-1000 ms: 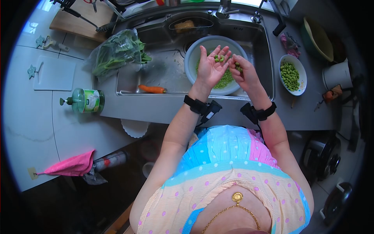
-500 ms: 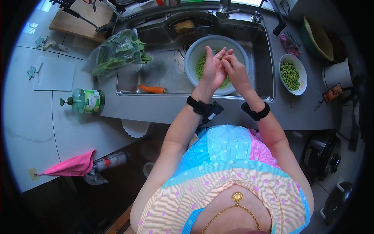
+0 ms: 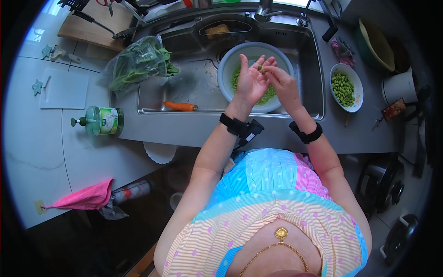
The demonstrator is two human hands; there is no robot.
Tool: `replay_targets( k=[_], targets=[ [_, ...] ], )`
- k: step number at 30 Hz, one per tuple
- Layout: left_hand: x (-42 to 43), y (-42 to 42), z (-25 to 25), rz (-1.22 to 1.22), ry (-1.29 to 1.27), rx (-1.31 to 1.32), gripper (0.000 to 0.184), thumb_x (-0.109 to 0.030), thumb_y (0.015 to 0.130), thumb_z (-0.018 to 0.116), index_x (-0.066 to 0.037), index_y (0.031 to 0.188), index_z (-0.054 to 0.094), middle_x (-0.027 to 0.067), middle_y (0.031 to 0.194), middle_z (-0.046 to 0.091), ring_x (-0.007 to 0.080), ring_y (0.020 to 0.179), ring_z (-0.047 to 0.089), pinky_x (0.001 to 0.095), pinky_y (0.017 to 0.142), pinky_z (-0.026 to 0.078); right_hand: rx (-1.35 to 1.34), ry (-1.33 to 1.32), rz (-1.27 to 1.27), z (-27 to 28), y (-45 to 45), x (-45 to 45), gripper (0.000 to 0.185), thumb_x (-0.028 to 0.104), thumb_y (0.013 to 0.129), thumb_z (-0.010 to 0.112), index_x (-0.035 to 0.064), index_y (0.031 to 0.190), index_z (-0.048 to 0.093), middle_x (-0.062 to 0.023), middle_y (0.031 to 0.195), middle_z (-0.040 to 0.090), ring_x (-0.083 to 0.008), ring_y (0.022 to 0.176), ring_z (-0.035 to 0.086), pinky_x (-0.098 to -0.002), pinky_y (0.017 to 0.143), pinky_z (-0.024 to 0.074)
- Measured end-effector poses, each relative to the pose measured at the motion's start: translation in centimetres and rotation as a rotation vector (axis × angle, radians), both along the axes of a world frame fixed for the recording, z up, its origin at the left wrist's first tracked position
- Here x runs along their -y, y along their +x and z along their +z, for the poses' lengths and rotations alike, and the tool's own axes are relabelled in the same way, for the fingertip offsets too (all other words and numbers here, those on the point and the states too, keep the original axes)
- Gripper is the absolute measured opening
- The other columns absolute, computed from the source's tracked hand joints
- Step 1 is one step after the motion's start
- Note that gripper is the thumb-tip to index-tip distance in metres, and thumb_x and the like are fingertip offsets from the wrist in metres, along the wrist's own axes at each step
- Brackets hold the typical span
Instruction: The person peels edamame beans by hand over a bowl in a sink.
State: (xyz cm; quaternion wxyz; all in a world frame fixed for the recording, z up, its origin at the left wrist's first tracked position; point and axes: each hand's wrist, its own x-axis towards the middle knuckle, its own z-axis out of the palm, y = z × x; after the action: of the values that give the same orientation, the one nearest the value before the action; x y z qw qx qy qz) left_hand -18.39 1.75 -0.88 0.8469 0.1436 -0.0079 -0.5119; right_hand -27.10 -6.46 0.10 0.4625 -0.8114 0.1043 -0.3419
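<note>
My left hand (image 3: pixel 251 83) is palm up over a grey-blue basin (image 3: pixel 224 60), its thumb and fingers spread. A small shelled green bean (image 3: pixel 260 68) shows at its fingers. My right hand (image 3: pixel 285 87) comes in from the right, thumb and fingertips pinched beside that bean; another bit of green shows at the pinch. Below both hands, several green beans (image 3: pixel 266 96) lie in the basin, partly hidden by my hands. The basin stands in the right part of the steel sink (image 3: pixel 194 99).
Right of the sink stands a white bowl (image 3: pixel 359 104) of shelled green beans (image 3: pixel 342 87). A carrot (image 3: pixel 180 106) lies in the sink; bagged leafy greens (image 3: pixel 140 64) lie over its left edge. A soap bottle (image 3: pixel 108 121) stands on the left counter. The faucet (image 3: pixel 264 11) is behind the basin.
My right hand has shifted slightly right and down, its fingertips drawing back from my left palm. The bean at my left fingers is now more visible.
</note>
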Motion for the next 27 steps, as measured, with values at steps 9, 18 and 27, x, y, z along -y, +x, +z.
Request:
replay_targets(
  k=[9,18,27],
  targets=[
    [0.1,-0.2,-0.8,-0.016,0.022,0.020,0.077,-0.060,0.084,0.033,0.001,0.130,0.022,0.0182,0.120,0.045,0.0276,0.111,0.044,0.0360,0.098,0.036,-0.154,-0.175,-0.060,-0.9,0.1,-0.2,0.011,0.012,0.085,0.053,0.0026,0.090,0.051,-0.0158,0.079,0.060,-0.0328,0.070,0.059,-0.0375,0.061,0.0481],
    [-0.2,-0.1,-0.2,-0.024,0.025,-0.016,0.073,-0.059,0.084,0.036,0.001,0.126,0.029,0.0168,0.117,0.047,0.0218,0.102,0.050,0.0316,0.089,0.043,-0.097,1.162,0.246,0.7,-0.6,1.6,0.010,0.011,0.085,0.051,0.0014,0.088,0.053,-0.0036,0.067,0.053,-0.0054,0.047,0.043,-0.0178,0.039,0.0317],
    [0.0,-0.9,0.4,-0.040,0.099,0.056,0.076,-0.061,0.083,0.034,0.001,0.128,0.028,0.0161,0.119,0.045,0.0227,0.108,0.047,0.0325,0.094,0.039,-0.159,0.345,0.044,0.2,0.4,0.3,0.011,0.010,0.083,0.054,0.0013,0.090,0.055,-0.0111,0.076,0.059,-0.0194,0.061,0.058,-0.0280,0.053,0.0456]
  ],
)
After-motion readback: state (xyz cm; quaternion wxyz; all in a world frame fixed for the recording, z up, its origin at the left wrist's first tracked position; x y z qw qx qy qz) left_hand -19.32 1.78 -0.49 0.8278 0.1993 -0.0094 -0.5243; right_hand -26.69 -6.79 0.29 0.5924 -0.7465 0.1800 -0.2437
